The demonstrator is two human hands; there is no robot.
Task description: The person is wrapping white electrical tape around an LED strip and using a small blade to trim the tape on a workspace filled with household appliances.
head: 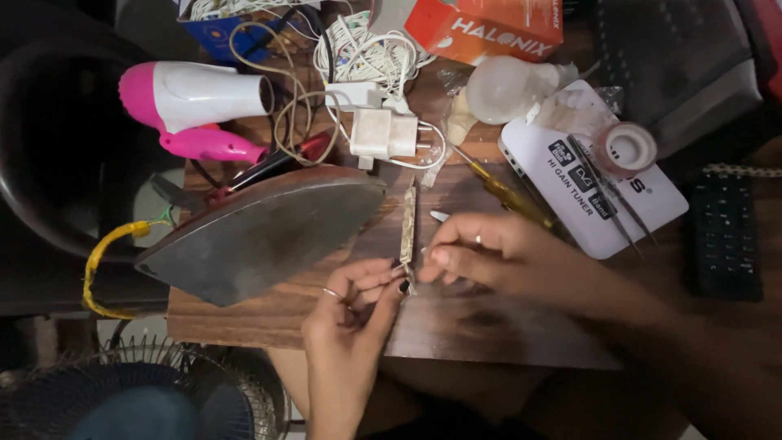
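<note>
At upper centre we see an orange carton (489,28); a white box (590,183) lies right. At centre, our left hand (354,305) and right hand (481,257) both pinch a narrow strip (408,224) beside the iron soleplate (261,232).

A small home repair table: an old iron (261,232), a pink hair dryer (191,106), chargers (383,134), wires (358,49) and a screwdriver (505,195) crowd the wood.

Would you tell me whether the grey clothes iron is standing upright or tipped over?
Tipped over: the grey clothes iron shows its soleplate to the camera.
</note>
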